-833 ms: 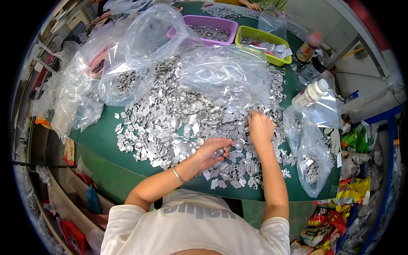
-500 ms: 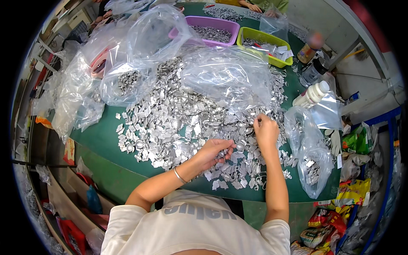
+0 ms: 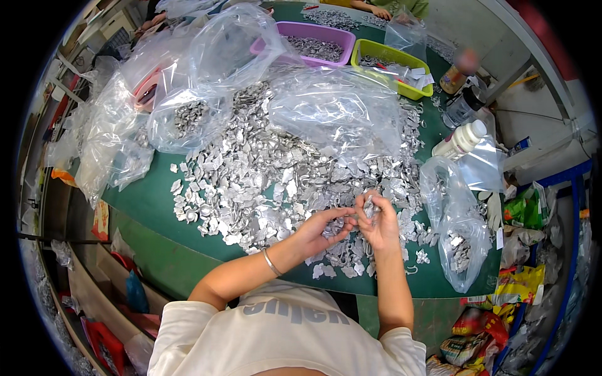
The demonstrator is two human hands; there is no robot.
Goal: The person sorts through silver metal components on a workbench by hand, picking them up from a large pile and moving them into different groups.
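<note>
A wide heap of small silver-grey metal pieces (image 3: 238,182) covers the middle of the green tabletop (image 3: 160,207). Over the near side of the heap my two hands are close together, fingertips almost meeting. My left hand (image 3: 321,232) is cupped around several small metal pieces, partly hidden by its fingers. In my right hand (image 3: 382,227) the fingers are bent around a small metal piece (image 3: 370,207); its exact shape is too small to make out. A clear plastic bag (image 3: 332,113) lies across the far part of the heap.
Behind the heap stand a purple basin (image 3: 347,39) and a yellow-green basin (image 3: 411,94), both holding metal pieces. Bottles, including a white bottle (image 3: 461,139), line the right edge near a partly filled bag (image 3: 461,250). More plastic bags (image 3: 119,138) crowd the left. Another person's hand (image 3: 380,12) shows beyond.
My right hand has drawn back from the heap toward my left hand, now with a metal piece in its fingers. My left hand has shifted slightly right and its fingers have opened somewhat.
</note>
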